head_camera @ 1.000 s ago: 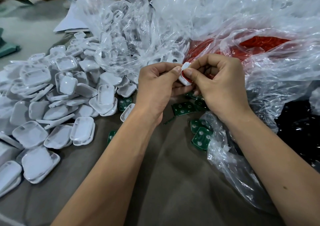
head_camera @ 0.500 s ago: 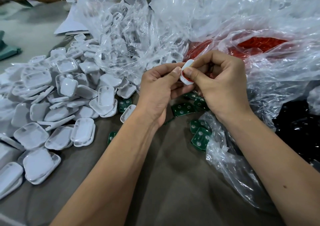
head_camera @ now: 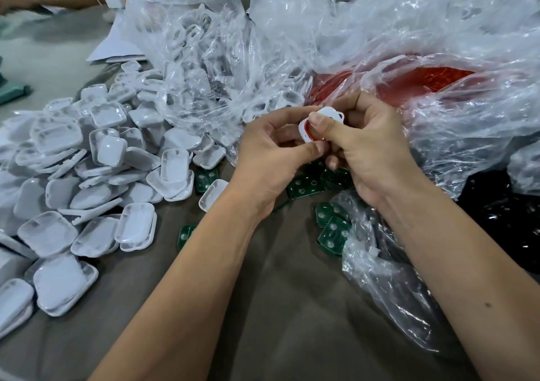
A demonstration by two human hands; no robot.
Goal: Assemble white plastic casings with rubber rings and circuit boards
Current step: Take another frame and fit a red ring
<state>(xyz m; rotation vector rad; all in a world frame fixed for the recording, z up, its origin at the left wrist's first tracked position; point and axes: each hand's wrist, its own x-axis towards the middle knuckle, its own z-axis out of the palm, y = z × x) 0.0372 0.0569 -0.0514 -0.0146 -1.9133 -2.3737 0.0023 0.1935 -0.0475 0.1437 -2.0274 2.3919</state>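
White casing (head_camera: 320,123) pinched between both hands' fingers (head_camera: 318,124).

We count two hands, left hand (head_camera: 270,158) and right hand (head_camera: 369,146), one held casing (head_camera: 327,117), dozens of loose white casings (head_camera: 137,225), roughly seven green circuit boards (head_camera: 333,231), three clear plastic bags (head_camera: 292,38)

Two hands meet over the tabletop (head_camera: 292,307). The left hand (head_camera: 268,158) and the right hand (head_camera: 371,149) both pinch one small white casing (head_camera: 327,116) with a red ring (head_camera: 306,127) in it. A big pile of white casings (head_camera: 87,176) lies to the left. Green boards (head_camera: 333,231) lie under the hands, beside clear plastic bags (head_camera: 321,29).
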